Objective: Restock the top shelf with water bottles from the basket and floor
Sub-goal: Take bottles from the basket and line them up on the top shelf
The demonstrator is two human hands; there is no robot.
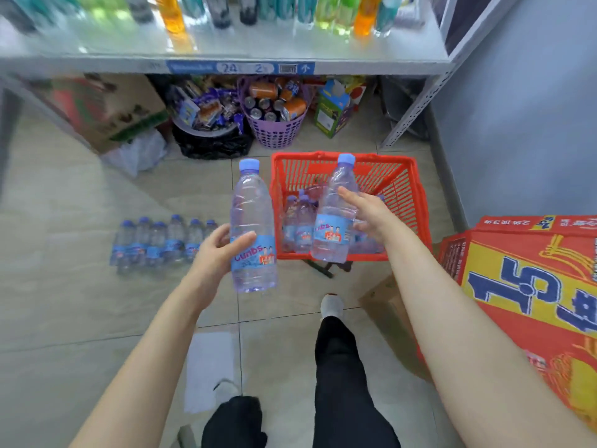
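A small shop: a white metal shelf (371, 67) carries a blue price label strip (239, 67) on its front edge and rows of coloured drink bottles (171, 14) on top. Beneath it sits a purple plastic basket of cans (274, 134); before it stands a red plastic shopping basket (410, 195).

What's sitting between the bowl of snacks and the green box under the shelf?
A purple basket full of drink cans stands between the snack bowl and the green box. The head view shows it.
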